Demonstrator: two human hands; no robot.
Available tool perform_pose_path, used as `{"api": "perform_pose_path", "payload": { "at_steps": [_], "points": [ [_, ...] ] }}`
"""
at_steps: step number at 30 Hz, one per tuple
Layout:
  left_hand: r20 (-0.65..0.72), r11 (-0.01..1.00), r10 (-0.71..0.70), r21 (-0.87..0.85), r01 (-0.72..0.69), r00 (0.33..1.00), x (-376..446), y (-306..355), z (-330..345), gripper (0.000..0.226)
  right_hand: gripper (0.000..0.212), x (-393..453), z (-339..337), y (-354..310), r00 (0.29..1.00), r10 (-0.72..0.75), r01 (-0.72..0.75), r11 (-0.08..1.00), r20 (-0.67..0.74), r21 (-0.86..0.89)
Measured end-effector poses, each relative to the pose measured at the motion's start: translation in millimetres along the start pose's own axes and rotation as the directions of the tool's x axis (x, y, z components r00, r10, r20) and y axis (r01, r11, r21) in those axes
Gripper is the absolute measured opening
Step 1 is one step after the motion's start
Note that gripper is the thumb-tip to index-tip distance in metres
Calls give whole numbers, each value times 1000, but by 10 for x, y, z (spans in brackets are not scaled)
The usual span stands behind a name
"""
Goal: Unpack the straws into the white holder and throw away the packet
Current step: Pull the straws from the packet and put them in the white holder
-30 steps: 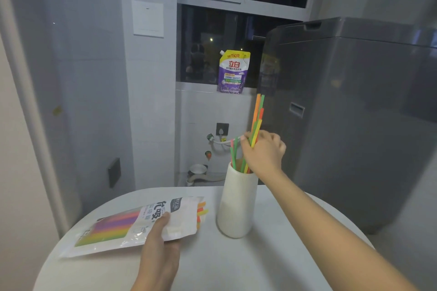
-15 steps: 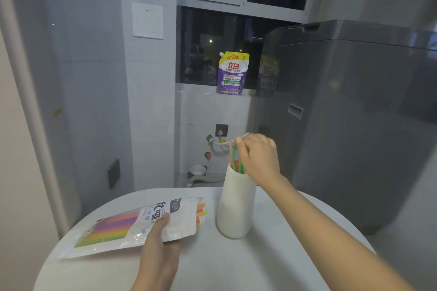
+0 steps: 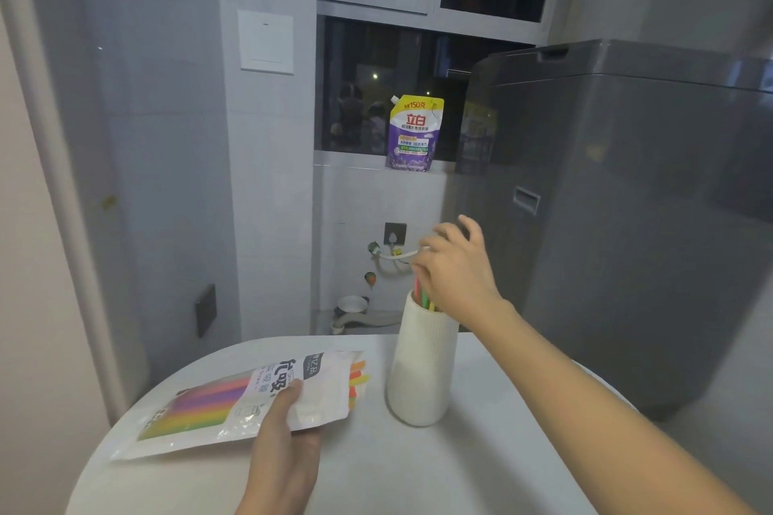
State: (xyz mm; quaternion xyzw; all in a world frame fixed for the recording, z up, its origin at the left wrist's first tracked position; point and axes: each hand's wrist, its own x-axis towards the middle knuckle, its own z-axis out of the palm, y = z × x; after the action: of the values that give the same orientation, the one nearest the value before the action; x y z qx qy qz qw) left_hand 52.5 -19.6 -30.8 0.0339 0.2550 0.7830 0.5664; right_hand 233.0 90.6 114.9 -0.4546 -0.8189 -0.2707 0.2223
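A white ribbed holder (image 3: 422,364) stands upright on the round white table (image 3: 418,472). Coloured straws (image 3: 423,297) poke out of its mouth. My right hand (image 3: 456,268) hovers just above the holder with fingers spread and loose, holding nothing. My left hand (image 3: 284,435) grips the straw packet (image 3: 234,401), which lies flat on the table to the holder's left. Orange and yellow straw ends (image 3: 359,378) stick out of the packet's open right end.
A tall grey washing machine (image 3: 619,201) stands behind the table on the right. A purple detergent pouch (image 3: 414,134) sits on the window sill. Tiled wall, a wall switch (image 3: 265,42) and a tap with hose (image 3: 393,253) lie beyond the table's far edge.
My right hand lowered a bunch of straws into the holder, then let go and spread its fingers above it. The left hand and packet stayed in place.
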Motion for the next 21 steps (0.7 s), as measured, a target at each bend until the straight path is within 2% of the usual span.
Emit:
{"api": "perform_pose_path", "payload": {
  "at_steps": [4,8,13,16,18,21],
  "points": [
    [3,1000,4,0,-4,1000,4,-3,4,37,30,50,-50,118,994,78,-78,997,75,-8],
    [13,1000,10,18,-10,1000,-5,-15,17,35,28,24,-54,117,979,113,-125,990,172,61],
    [15,1000,16,19,-16,1000,-1,-2,29,37,15,-31,-47,108,974,150,-172,977,171,123],
    [27,1000,5,31,-6,1000,3,-7,18,32,13,-76,-49,112,990,117,-128,980,79,151],
    [30,999,3,41,-4,1000,7,-10,15,31,19,-107,-58,108,996,82,-85,985,31,151],
    [21,999,-1,50,0,1000,11,-22,11,25,29,-166,-70,81,997,65,-71,984,40,165]
  ]
}}
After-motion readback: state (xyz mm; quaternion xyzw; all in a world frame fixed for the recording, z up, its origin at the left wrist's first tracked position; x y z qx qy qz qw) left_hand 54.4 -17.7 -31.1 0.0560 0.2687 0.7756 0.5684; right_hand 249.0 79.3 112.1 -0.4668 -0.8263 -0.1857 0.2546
